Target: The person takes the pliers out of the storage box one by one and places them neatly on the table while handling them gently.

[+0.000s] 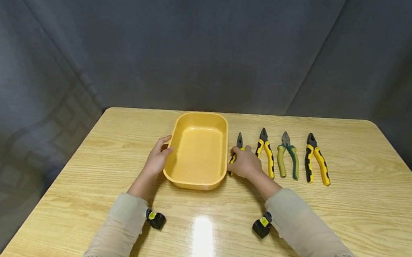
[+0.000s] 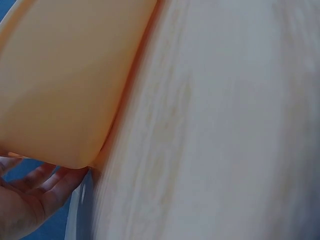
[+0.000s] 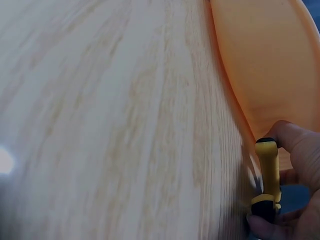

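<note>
A yellow plastic basin (image 1: 198, 154) lies on the table. At its left side my left hand (image 1: 158, 157) grips the rim, thumb over the edge and fingers against the outer wall (image 2: 55, 100). Just right of the basin, my right hand (image 1: 245, 162) holds a pair of long-nose pliers (image 1: 239, 140) by the yellow and black handles. The dark tip points away from me, and the hand hides part of the handles. In the right wrist view, thumb and fingers are curled about the pliers (image 3: 270, 167) close to the basin wall (image 3: 270, 65).
Farther right lie yellow-black pliers (image 1: 268, 155), green-handled diagonal cutters (image 1: 288, 155) and another yellow-black pair of pliers (image 1: 316, 159), tips pointing away. The wooden table (image 1: 90, 168) ends against dark grey cloth (image 1: 212, 48) at the back.
</note>
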